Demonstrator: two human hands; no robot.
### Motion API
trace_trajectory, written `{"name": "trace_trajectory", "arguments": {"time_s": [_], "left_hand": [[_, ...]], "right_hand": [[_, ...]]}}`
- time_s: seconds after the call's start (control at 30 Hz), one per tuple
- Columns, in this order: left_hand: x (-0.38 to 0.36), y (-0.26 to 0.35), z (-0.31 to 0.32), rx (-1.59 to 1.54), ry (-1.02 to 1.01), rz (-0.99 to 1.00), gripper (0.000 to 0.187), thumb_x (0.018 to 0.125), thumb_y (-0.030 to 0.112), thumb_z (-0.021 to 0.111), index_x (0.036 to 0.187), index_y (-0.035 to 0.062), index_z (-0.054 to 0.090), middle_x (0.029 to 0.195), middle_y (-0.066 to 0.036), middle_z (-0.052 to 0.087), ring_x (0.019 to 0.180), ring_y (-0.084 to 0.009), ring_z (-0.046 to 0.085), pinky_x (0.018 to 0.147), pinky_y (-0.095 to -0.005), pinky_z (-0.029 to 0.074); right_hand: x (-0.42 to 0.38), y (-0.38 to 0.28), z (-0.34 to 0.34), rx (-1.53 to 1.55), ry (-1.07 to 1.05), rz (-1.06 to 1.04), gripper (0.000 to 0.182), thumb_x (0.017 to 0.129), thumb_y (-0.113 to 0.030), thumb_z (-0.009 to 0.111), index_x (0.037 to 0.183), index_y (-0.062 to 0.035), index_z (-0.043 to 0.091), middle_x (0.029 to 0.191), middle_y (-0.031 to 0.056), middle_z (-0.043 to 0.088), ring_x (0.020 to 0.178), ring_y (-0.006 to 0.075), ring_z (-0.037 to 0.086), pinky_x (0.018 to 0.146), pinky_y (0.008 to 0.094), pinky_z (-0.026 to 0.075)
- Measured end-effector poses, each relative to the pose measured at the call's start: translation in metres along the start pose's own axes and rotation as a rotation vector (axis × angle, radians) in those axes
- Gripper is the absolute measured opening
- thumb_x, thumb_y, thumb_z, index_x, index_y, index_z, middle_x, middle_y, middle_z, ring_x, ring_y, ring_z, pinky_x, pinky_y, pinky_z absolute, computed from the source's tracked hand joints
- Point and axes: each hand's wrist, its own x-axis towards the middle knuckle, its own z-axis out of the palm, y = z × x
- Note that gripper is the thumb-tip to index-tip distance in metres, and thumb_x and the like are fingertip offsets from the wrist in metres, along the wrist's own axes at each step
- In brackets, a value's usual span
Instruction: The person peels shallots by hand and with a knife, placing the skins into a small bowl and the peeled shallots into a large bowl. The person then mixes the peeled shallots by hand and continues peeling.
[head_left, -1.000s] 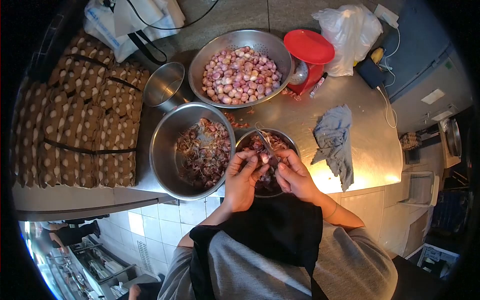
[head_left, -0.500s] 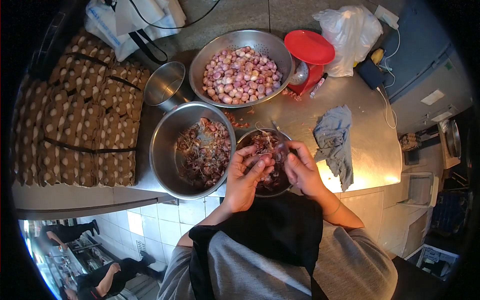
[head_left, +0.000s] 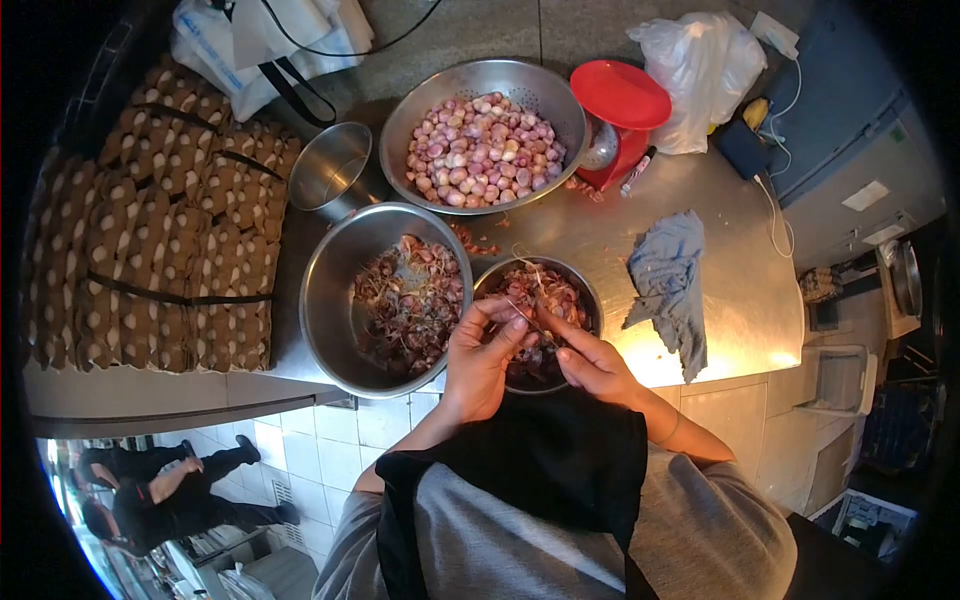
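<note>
Over the smaller steel bowl (head_left: 595, 302), your left hand (head_left: 476, 368) and right hand (head_left: 606, 376) nearly meet, fingers bent, exact grasps indiscernible; this position likely keeps scraps contained.

- Stacked egg trays (head_left: 150, 250): bound with dark straps, left end of the desk (head_left: 750, 290).
- Red scale (head_left: 621, 94): round flat top; marker (head_left: 637, 172) near its base.
- White plastic bag (head_left: 700, 75): just beside the scale.
- Blue-grey cloth (head_left: 667, 275): crumpled, lying on the desk.
- Two people (head_left: 150, 508): dark clothing, background, lower left.
- Pale crate (head_left: 838, 378): right of the desk.
</note>
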Motion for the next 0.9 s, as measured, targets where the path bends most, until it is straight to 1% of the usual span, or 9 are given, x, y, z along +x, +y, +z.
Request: {"name": "trace_trajectory", "arguments": {"time_s": [0.1,0.2,0.3,0.4,0.57,0.67,0.77,0.8,0.9], "left_hand": [[0.001,-0.006,-0.004,0.053,-0.023,0.070,0.017,0.076,-0.003,0.059,0.090,0.0031,0.052,0.089,-0.004,0.054,0.081,-0.0107,0.053,0.073,-0.0262,0.049],[-0.001,-0.007,-0.003,0.170,-0.012,0.134,0.016,0.074,-0.005,0.061,0.085,0.0025,0.052,0.084,-0.004,0.056,0.079,-0.0098,0.053,0.074,-0.0245,0.047],[-0.002,-0.010,-0.001,0.219,0.004,0.199,0.017,0.073,-0.007,0.061,0.085,0.0021,0.053,0.083,-0.004,0.056,0.079,-0.0094,0.054,0.075,-0.0226,0.046],[-0.003,-0.011,0.001,0.196,-0.028,0.203,0.018,0.073,-0.008,0.061,0.085,0.0009,0.053,0.085,-0.005,0.058,0.080,-0.0099,0.054,0.077,-0.0225,0.045],[-0.002,-0.012,0.000,0.240,-0.042,0.190,0.018,0.073,-0.008,0.061,0.088,0.0000,0.055,0.087,-0.007,0.060,0.084,-0.0110,0.056,0.078,-0.0232,0.045],[-0.001,-0.013,-0.001,0.264,-0.056,0.187,0.019,0.074,-0.006,0.061,0.092,-0.0008,0.056,0.088,-0.008,0.060,0.085,-0.0115,0.056,0.079,-0.0237,0.045],[0.001,-0.015,-0.004,0.335,-0.078,0.179,0.021,0.076,-0.004,0.060,0.097,-0.0015,0.056,0.091,-0.007,0.060,0.086,-0.0116,0.055,0.079,-0.0238,0.045],[0.002,-0.015,-0.005,0.367,-0.086,0.174,0.022,0.077,-0.003,0.060,0.099,-0.0016,0.056,0.092,-0.007,0.060,0.087,-0.0116,0.055,0.078,-0.0238,0.046],[0.001,-0.012,-0.001,0.273,-0.066,0.053,0.026,0.078,0.000,0.059,0.103,-0.0009,0.055,0.093,-0.005,0.059,0.087,-0.0109,0.055,0.075,-0.0223,0.046]], "right_hand": [[0.004,-0.001,0.004,-0.057,0.043,-0.076,0.044,0.089,-0.017,0.044,0.129,-0.0034,0.033,0.083,0.0002,0.046,0.063,0.0050,0.040,0.060,0.0179,0.036],[0.007,0.001,0.007,-0.009,0.075,-0.104,0.039,0.088,-0.014,0.046,0.124,-0.0022,0.034,0.086,0.0004,0.045,0.065,0.0046,0.040,0.061,0.0181,0.036],[0.011,0.004,0.008,0.105,0.080,-0.087,0.034,0.088,-0.012,0.046,0.119,-0.0031,0.035,0.083,-0.0001,0.044,0.064,0.0037,0.039,0.058,0.0175,0.034],[0.014,-0.001,0.010,0.210,0.081,-0.073,0.029,0.088,-0.011,0.046,0.114,-0.0050,0.035,0.078,-0.0014,0.042,0.060,0.0028,0.036,0.052,0.0170,0.031],[0.016,-0.005,0.011,0.354,0.077,-0.020,0.019,0.090,-0.015,0.044,0.106,-0.0087,0.036,0.064,-0.0030,0.037,0.049,0.0034,0.032,0.044,0.0176,0.025],[0.018,0.000,0.008,0.368,0.072,-0.015,0.016,0.090,-0.018,0.042,0.102,-0.0098,0.036,0.058,-0.0029,0.035,0.044,0.0044,0.030,0.041,0.0179,0.024],[0.018,0.001,0.006,0.463,0.086,0.053,0.014,0.091,-0.019,0.042,0.100,-0.0099,0.036,0.055,-0.0025,0.033,0.042,0.0052,0.029,0.039,0.0178,0.023],[0.018,0.000,0.006,0.462,0.087,0.055,0.014,0.090,-0.018,0.043,0.099,-0.0098,0.036,0.057,-0.0023,0.034,0.043,0.0048,0.029,0.040,0.0174,0.024],[0.018,-0.002,0.006,0.425,0.118,0.035,0.014,0.090,-0.018,0.044,0.098,-0.0094,0.037,0.064,-0.0012,0.038,0.047,0.0038,0.031,0.043,0.0161,0.026]]}}
